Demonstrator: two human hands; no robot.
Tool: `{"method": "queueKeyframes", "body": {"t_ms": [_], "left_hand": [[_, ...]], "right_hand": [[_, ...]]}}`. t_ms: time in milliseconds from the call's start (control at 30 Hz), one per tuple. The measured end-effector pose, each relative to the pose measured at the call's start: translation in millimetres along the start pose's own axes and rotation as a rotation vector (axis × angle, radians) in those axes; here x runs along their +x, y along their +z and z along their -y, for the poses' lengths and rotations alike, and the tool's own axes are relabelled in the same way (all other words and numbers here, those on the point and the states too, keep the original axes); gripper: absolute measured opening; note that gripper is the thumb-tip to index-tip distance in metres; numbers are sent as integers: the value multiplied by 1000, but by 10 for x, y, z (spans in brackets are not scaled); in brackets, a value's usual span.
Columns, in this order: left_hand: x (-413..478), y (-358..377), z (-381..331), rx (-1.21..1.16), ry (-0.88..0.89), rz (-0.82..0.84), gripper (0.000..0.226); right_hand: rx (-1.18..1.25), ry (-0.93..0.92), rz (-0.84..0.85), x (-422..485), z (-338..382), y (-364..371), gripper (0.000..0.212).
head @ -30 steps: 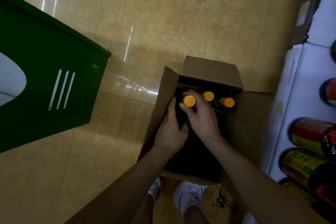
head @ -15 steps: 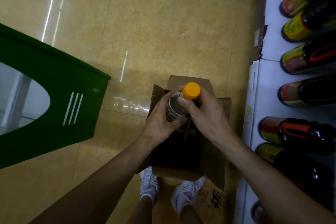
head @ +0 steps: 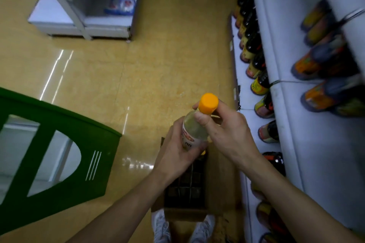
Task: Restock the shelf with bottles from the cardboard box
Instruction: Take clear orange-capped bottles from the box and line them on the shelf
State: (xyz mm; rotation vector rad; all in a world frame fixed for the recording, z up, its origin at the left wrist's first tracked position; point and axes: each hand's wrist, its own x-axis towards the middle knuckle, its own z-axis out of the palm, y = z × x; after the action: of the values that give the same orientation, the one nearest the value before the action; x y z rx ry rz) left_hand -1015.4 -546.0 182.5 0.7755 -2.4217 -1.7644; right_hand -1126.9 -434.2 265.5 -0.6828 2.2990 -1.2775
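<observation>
Gripping a bottle (head: 193, 132), left hand (head: 176, 157) round its body, right hand (head: 227, 134) pinching its neck, box (head: 221, 183) below both.

The lower half of the bottle (head: 194, 130) is hidden in the left hand (head: 175, 154), and its label (head: 187, 138) is too smeared to read. The right hand (head: 229, 136) covers the neck. Both hands hide most of the cardboard box (head: 221, 181), where a yellow spot (head: 204, 152) may be another cap. The dark bottles (head: 254, 45) on the shelf (head: 296, 154) are blurred. The green stand (head: 94, 140) and the shoes (head: 162, 227) are cut off by the edges.
</observation>
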Motion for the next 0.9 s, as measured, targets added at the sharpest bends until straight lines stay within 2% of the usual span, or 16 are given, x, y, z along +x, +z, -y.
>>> {"method": "queueKeyframes", "body": {"t_ms": [133,367,533,733,900], "left_hand": [[-140,-146,-753,12,66,-24,74],[-439,-352,-2052,20,236,38,68],[-648,-457,-3016,56,390,132,57],[-924,-428,-4005,43,530,262,58],[-1211,-237,-4679,77,646,303,51]], "right_hand": [[-18,-45,-100,-171,666,-475,46],[-62,-102,-320,-550,1744,-1302,33],[-102,-139,-475,-972,2439,-1986,44],[-145,-182,-640,-1503,3055,-2674,23],[-207,-205,-743,-1984,3426,-3198,32]]}}
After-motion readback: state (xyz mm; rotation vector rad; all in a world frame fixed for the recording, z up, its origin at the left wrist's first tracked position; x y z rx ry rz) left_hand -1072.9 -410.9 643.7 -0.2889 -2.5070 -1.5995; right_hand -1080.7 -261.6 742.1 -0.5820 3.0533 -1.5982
